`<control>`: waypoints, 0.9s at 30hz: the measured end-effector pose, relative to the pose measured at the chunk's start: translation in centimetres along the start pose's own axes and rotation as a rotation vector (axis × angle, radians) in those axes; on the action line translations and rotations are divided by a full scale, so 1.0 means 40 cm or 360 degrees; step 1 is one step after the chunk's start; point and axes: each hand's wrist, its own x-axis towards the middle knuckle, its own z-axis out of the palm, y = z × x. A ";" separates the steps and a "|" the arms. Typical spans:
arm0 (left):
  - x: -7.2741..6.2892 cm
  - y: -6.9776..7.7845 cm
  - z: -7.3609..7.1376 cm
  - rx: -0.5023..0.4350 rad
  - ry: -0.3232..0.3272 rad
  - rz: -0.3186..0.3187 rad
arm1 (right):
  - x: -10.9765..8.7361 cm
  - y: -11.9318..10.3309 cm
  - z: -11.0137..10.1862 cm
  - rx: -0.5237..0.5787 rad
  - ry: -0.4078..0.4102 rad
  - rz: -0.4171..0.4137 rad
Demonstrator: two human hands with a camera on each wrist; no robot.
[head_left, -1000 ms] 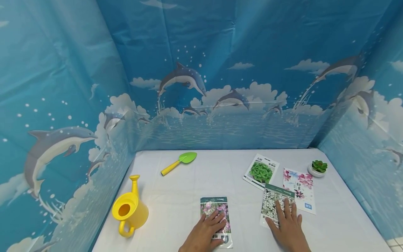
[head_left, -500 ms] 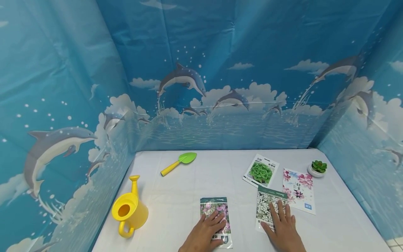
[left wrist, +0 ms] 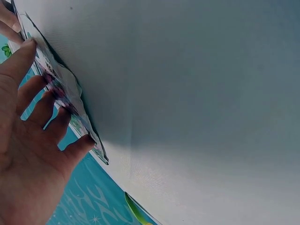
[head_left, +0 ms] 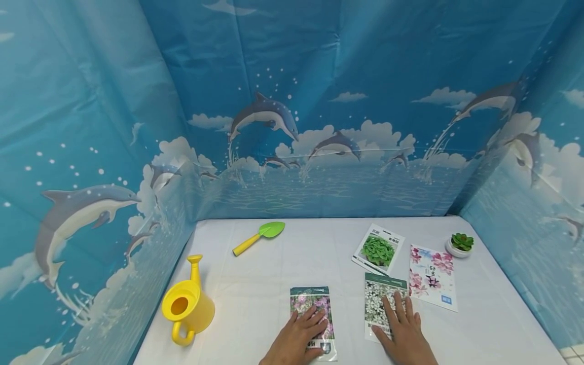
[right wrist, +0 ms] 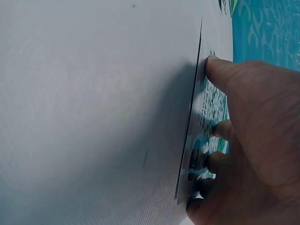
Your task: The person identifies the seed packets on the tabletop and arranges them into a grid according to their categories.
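My left hand (head_left: 296, 337) lies with spread fingers on a seed packet with pink flowers (head_left: 320, 299), near the table's front. In the left wrist view the fingertips press along that pink-flower packet (left wrist: 58, 86). To the right, my right hand (head_left: 403, 332) rests fingers-out on a seed packet with white flowers (head_left: 375, 301), which lies nearly straight. The right wrist view shows the thumb and fingertips touching the face of the white-flower packet (right wrist: 199, 122). The palms hide the lower parts of both packets.
Behind the right hand lie a green-leaf seed packet (head_left: 377, 248) and a pink-and-white packet (head_left: 433, 276). A small potted succulent (head_left: 461, 244) stands at the right. On the left are a yellow watering can (head_left: 189, 306) and a green-and-yellow toy trowel (head_left: 259, 237). A dolphin-print curtain (head_left: 292, 192) surrounds the table.
My right hand has slid the white-flower packet left and slightly toward me, off the pink-and-white packet, and it has turned straighter. The left hand and its packet have stayed in place.
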 end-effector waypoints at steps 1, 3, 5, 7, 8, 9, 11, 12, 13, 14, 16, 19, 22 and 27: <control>0.000 0.000 0.000 0.0000 0.0002 -0.0001 | 0.000 -0.001 0.001 -0.0008 0.0003 -0.0014; 0.002 0.000 -0.002 0.0004 0.0003 -0.0001 | 0.001 -0.003 0.004 -0.0001 0.0005 -0.0039; 0.001 0.000 -0.003 0.0001 -0.0002 0.0000 | 0.001 -0.007 0.007 0.0007 0.0002 -0.0052; 0.002 -0.001 -0.004 0.0003 -0.0004 0.0006 | -0.001 -0.012 0.010 0.0004 0.0010 -0.0073; 0.001 -0.002 -0.004 0.0004 -0.0007 0.0009 | -0.001 -0.015 0.011 0.0010 0.0006 -0.0076; 0.001 -0.002 -0.004 0.0005 -0.0009 0.0012 | -0.002 -0.019 0.011 0.0015 0.0003 -0.0075; 0.001 -0.003 -0.004 0.0008 -0.0009 0.0019 | -0.003 -0.024 0.010 0.0000 0.0007 -0.0081; 0.002 -0.003 -0.004 0.0011 -0.0007 0.0020 | -0.003 -0.027 0.010 -0.0003 0.0007 -0.0083; 0.002 -0.003 -0.005 0.0007 -0.0007 0.0017 | -0.002 -0.029 0.010 -0.0005 0.0006 -0.0083; 0.003 -0.004 -0.006 0.0002 -0.0006 0.0015 | -0.002 -0.031 0.010 0.0003 0.0005 -0.0085; 0.004 -0.004 -0.007 -0.0005 -0.0003 0.0010 | -0.001 -0.033 0.012 0.0019 0.0018 -0.0102; 0.004 -0.005 -0.009 -0.0026 -0.0003 0.0004 | 0.000 -0.037 0.016 0.0049 0.0019 -0.0124; 0.004 -0.007 -0.009 -0.0051 -0.0023 0.0007 | -0.001 -0.043 0.021 0.0044 0.0018 -0.0138; 0.005 -0.008 -0.005 -0.0063 -0.0042 0.0010 | 0.000 -0.056 0.031 -0.0006 0.0025 -0.0155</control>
